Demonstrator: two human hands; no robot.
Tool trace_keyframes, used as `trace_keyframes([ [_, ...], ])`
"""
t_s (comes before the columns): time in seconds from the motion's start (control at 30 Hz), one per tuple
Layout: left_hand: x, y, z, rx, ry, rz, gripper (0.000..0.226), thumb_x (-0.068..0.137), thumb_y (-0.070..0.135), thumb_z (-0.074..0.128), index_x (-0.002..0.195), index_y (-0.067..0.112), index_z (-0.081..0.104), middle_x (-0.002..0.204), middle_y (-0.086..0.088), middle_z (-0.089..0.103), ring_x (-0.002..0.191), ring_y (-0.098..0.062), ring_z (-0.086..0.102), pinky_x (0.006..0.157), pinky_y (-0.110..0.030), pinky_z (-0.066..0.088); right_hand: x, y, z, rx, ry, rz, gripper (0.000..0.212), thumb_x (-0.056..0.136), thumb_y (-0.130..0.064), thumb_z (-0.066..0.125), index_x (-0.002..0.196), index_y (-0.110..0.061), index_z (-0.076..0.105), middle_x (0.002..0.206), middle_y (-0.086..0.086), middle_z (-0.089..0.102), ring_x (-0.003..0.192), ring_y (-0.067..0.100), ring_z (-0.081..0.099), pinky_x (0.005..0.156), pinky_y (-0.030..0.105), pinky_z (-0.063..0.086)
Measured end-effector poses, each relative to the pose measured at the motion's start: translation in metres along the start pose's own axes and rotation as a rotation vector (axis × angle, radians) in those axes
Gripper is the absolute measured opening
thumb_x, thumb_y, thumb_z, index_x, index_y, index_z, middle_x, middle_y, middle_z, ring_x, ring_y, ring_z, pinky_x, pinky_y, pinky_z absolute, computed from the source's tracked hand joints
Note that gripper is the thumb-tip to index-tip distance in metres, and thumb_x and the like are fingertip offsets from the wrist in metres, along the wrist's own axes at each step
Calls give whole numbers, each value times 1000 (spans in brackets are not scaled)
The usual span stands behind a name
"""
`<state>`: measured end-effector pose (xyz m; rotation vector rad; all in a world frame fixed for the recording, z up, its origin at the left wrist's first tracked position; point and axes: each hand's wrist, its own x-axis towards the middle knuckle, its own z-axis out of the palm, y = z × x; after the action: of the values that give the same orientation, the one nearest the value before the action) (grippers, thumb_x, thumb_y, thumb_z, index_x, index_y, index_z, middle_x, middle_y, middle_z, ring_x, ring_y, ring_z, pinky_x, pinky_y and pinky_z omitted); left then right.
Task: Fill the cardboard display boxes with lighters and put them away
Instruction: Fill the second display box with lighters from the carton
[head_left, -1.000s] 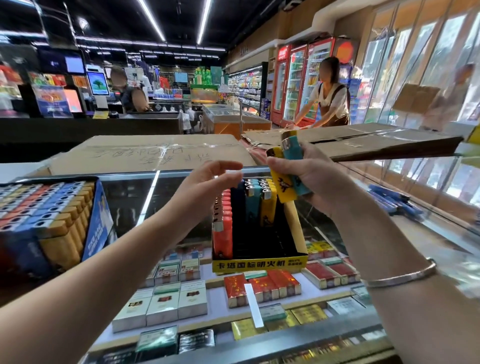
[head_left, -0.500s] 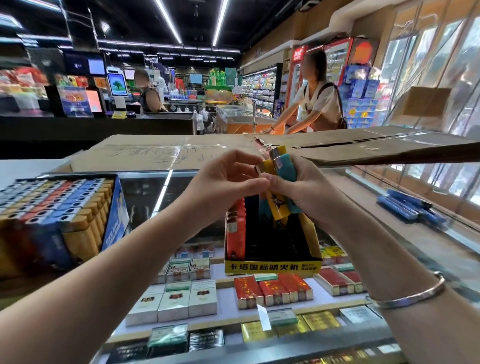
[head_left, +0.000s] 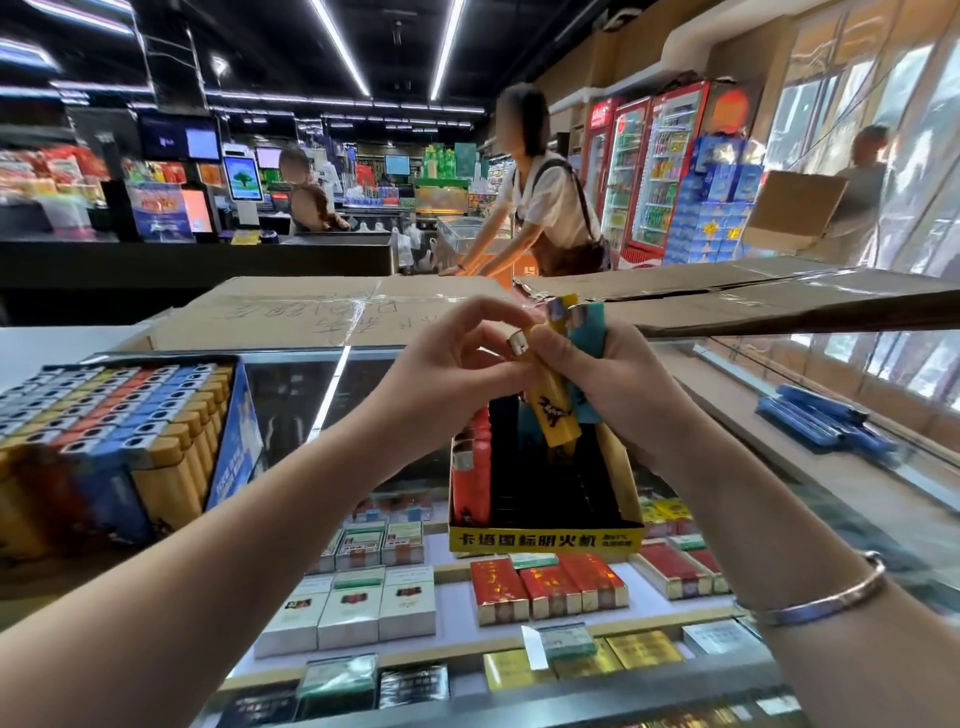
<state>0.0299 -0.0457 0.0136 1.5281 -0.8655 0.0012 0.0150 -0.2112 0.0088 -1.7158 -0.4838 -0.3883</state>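
Holding small fan of slim plastic lighters, yellow one (head_left: 551, 410) foremost, teal one (head_left: 589, 332) behind, in our right hand (head_left: 618, 384), fingers curled round bodies, above half-empty yellow-fronted cardboard display box (head_left: 545, 540) on glass counter (head_left: 857, 483). Lighters look light, stiff, smooth, likely slippery; best pinched mid-body, clear of metal caps. Our left hand (head_left: 441, 379) raised from left, thumb and forefinger pinching yellow lighter near cap. Red lighters (head_left: 470, 467) already stand in box's left rows. Full blue carton of lighters (head_left: 119, 421) sits far left.
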Motion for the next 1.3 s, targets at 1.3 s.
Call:
trace_keyframes([
  [1.3,25,6,36,1158,-189,193,25,81,13,66,103,25,63,100,3,60,81,-15,57,68,-32,53,16,28,-37,-76,558,164,25,93,-32,53,88,-8,56,64,5,60,42,5,52,42,18,46],
])
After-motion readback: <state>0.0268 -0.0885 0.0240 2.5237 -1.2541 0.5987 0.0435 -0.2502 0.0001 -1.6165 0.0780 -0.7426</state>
